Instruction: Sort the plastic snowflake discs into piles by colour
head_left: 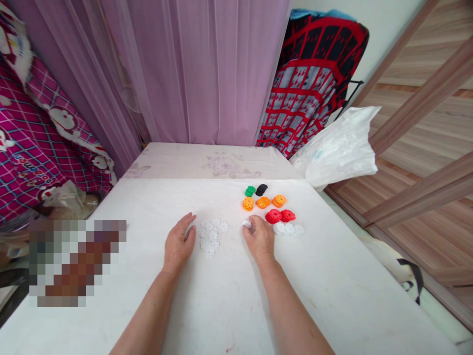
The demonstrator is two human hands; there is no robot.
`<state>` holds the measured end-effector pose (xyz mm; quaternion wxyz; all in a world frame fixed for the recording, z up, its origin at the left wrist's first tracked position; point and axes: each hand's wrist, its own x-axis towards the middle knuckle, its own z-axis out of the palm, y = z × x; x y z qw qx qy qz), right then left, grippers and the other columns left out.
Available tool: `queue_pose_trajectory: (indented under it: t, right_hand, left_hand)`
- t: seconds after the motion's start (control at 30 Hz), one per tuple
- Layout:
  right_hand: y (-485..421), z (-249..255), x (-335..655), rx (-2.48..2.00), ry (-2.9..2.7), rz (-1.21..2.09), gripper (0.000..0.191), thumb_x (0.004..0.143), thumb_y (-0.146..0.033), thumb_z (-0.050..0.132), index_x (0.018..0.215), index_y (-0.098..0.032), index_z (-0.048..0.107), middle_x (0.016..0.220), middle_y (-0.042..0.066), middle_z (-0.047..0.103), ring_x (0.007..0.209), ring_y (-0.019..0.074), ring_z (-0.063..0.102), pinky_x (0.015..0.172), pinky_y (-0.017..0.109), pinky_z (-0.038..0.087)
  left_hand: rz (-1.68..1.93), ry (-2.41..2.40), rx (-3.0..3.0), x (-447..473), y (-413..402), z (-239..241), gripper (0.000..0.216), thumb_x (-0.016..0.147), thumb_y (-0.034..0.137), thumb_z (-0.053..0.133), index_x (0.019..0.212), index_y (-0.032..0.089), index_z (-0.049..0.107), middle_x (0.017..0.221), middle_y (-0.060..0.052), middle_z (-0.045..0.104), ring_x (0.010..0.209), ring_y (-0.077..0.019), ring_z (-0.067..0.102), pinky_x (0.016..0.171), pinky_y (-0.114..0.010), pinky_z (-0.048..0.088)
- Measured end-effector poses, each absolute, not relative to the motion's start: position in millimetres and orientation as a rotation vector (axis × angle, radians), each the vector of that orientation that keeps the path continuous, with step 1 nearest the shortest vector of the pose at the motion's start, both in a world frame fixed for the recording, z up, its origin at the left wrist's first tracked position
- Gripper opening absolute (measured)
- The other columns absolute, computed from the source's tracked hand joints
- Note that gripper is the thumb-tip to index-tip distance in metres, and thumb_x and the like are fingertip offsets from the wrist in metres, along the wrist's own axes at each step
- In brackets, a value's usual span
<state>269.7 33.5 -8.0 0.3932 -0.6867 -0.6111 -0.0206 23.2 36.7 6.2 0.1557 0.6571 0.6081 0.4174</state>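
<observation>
My right hand (260,239) pinches a white flower-shaped piece (246,223) between thumb and fingers, just above or on the table. My left hand (180,242) rests with thumb and fingers apart, holding nothing, left of a loose spread of white flower-shaped pieces (209,236). Stacked white pieces (288,229) lie in a row right of my right hand. Behind them sit two red stacks (274,216). Farther back are three orange stacks (263,202), a green stack (250,191) and a black stack (261,190).
A white cloth covers the table (221,305). At its far right corner stands a white plastic bag (342,148). Purple curtains (207,74) hang behind. A pixelated patch (77,264) hides the left side. Wooden doors (424,148) are on the right.
</observation>
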Motion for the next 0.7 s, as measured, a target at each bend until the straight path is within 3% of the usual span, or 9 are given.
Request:
queue_pose_trajectory:
  t: [0.7]
  right_hand:
    - [35.0, -7.5, 268.5, -1.79, -1.557, 0.034, 0.03, 0.07, -0.025, 0.055, 0.098, -0.016, 0.061, 0.089, 0.007, 0.067, 0.083, 0.0214, 0.06, 0.082, 0.034, 0.045]
  left_hand:
    - [1.181, 1.746, 1.887, 23.5, 36.1, 8.1, 0.036, 0.087, 0.033, 0.045, 0.113, 0.021, 0.066, 0.129, -0.006, 0.064, 0.117, -0.0226, 0.06, 0.104, -0.04, 0.047]
